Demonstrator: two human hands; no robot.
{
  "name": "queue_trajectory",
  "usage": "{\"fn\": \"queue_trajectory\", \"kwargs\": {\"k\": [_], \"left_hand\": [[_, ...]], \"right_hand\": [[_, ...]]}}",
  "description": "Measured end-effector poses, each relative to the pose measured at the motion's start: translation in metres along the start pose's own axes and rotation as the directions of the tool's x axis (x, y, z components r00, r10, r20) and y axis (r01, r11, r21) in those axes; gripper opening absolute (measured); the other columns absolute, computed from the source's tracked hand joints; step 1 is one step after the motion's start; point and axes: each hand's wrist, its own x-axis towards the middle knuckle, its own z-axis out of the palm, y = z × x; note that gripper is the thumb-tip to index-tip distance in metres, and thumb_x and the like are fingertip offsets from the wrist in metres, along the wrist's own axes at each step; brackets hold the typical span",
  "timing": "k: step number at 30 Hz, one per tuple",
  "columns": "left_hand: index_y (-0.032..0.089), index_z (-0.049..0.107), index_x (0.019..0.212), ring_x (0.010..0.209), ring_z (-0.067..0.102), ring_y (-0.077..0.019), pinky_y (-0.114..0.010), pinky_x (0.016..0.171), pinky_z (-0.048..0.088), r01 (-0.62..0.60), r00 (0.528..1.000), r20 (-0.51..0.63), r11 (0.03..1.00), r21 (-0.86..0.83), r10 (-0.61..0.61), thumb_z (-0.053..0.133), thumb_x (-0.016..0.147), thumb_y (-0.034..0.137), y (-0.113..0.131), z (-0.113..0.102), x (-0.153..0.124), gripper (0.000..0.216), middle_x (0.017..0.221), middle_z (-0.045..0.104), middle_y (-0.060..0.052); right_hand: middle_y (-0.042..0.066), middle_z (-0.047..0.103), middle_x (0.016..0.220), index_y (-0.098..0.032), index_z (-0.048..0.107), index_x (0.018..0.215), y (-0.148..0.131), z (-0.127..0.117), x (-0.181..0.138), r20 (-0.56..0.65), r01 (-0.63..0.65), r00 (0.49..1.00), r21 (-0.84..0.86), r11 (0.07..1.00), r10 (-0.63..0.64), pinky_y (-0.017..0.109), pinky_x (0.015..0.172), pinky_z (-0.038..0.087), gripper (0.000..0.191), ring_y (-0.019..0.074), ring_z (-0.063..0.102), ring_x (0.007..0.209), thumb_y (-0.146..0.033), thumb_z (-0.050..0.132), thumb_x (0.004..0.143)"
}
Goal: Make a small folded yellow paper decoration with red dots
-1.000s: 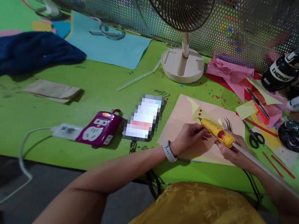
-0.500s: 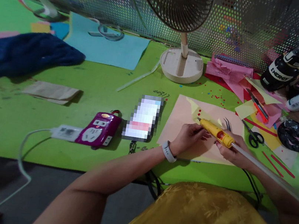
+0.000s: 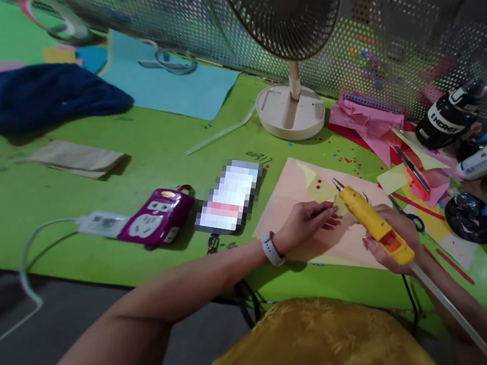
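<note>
My right hand (image 3: 387, 244) grips a yellow glue gun (image 3: 372, 221) with a clear glue stick trailing out of its back toward the lower right. Its metal tip points up and left over a peach paper sheet (image 3: 296, 199). My left hand (image 3: 308, 224) rests on that sheet and pinches a small pale-yellow paper piece (image 3: 339, 206) just below the gun's tip. A white band sits on my left wrist. More pale-yellow paper with small red bits lies on the sheet's upper part.
On the green table (image 3: 162, 140): a phone (image 3: 230, 196), a purple power strip (image 3: 157, 224) with a white plug, a fan base (image 3: 289, 111), blue cloth (image 3: 36, 97), scissors (image 3: 408, 214), pink paper scraps, a black bottle (image 3: 448, 115), a cutter (image 3: 412, 170). A perforated metal screen stands behind.
My right hand has lifted and drawn the glue gun back to the right, its tip now raised. My left hand stays on the peach sheet with the paper piece. The view shifted slightly.
</note>
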Motion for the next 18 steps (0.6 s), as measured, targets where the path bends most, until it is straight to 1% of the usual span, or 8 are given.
{"fn": "queue_trajectory", "kwargs": {"k": [2,4,7,9,11,13,15,18], "left_hand": [[0.013,0.069,0.086,0.069,0.074,-0.0216,-0.034,0.069,0.063,0.015,1.000,0.010,1.000,-0.003,-0.015,0.072,0.077,0.055,0.000,-0.001,0.000,0.043,0.079,0.077,-0.009],[0.013,0.068,0.087,0.072,0.075,-0.0227,-0.036,0.071,0.063,0.036,0.999,0.003,0.999,-0.008,-0.036,0.073,0.076,0.056,0.001,-0.002,0.000,0.045,0.082,0.077,-0.011],[0.013,0.070,0.085,0.073,0.075,-0.0237,-0.038,0.074,0.064,0.058,0.998,-0.011,0.998,-0.004,-0.058,0.075,0.074,0.057,0.002,-0.003,0.000,0.046,0.085,0.078,-0.013],[0.013,0.071,0.085,0.073,0.075,-0.0236,-0.038,0.075,0.064,0.065,0.997,-0.027,0.998,-0.008,-0.065,0.076,0.073,0.058,0.002,-0.003,0.000,0.047,0.085,0.078,-0.012],[0.013,0.071,0.085,0.073,0.075,-0.0231,-0.038,0.075,0.064,0.088,0.994,-0.056,0.996,-0.023,-0.089,0.078,0.071,0.056,0.003,-0.003,-0.001,0.046,0.083,0.078,-0.011],[0.012,0.071,0.086,0.073,0.075,-0.0223,-0.037,0.075,0.064,0.123,0.989,-0.075,0.992,-0.039,-0.126,0.079,0.070,0.054,0.003,-0.002,-0.001,0.046,0.081,0.078,-0.011],[0.012,0.071,0.087,0.072,0.075,-0.0210,-0.035,0.074,0.064,0.149,0.985,-0.082,0.988,-0.045,-0.152,0.080,0.069,0.053,0.004,-0.002,-0.002,0.046,0.081,0.078,-0.010],[0.012,0.071,0.088,0.072,0.075,-0.0200,-0.033,0.073,0.064,0.157,0.982,-0.102,0.987,-0.037,-0.160,0.080,0.069,0.052,0.005,-0.001,-0.003,0.045,0.081,0.078,-0.010]], "right_hand": [[0.011,0.070,0.102,-0.024,0.059,0.102,-0.001,-0.013,-0.003,-0.046,0.060,0.997,-0.122,0.991,-0.066,0.039,0.081,0.052,0.027,0.0255,0.066,0.092,-0.031,0.066,0.077],[0.011,0.070,0.101,-0.025,0.059,0.104,0.001,-0.027,-0.009,-0.105,0.033,0.993,-0.247,0.969,-0.060,0.040,0.080,0.052,0.031,0.0267,0.067,0.092,-0.036,0.068,0.077],[0.012,0.070,0.098,-0.024,0.060,0.099,0.015,-0.045,-0.031,-0.175,-0.109,0.983,-0.360,0.927,0.048,0.042,0.080,0.053,0.034,0.0280,0.067,0.091,-0.045,0.071,0.074],[0.013,0.070,0.098,-0.023,0.060,0.097,0.033,-0.054,-0.056,-0.238,-0.249,0.958,-0.429,0.868,0.157,0.044,0.081,0.053,0.035,0.0291,0.067,0.093,-0.046,0.071,0.073],[0.013,0.070,0.102,-0.023,0.061,0.099,0.053,-0.062,-0.086,-0.275,-0.353,0.931,-0.498,0.792,0.242,0.044,0.083,0.053,0.033,0.0288,0.066,0.096,-0.043,0.069,0.074],[0.012,0.069,0.106,-0.022,0.062,0.103,0.070,-0.071,-0.117,-0.290,-0.412,0.910,-0.555,0.723,0.297,0.044,0.085,0.052,0.031,0.0283,0.066,0.101,-0.038,0.066,0.076],[0.014,0.068,0.108,-0.020,0.062,0.105,0.080,-0.080,-0.140,-0.337,-0.470,0.882,-0.589,0.657,0.330,0.042,0.084,0.051,0.032,0.0287,0.065,0.102,-0.037,0.067,0.078],[0.020,0.066,0.110,-0.017,0.064,0.107,0.086,-0.097,-0.157,-0.386,-0.563,0.825,-0.614,0.553,0.412,0.038,0.083,0.048,0.031,0.0278,0.063,0.103,-0.035,0.068,0.081]]}}
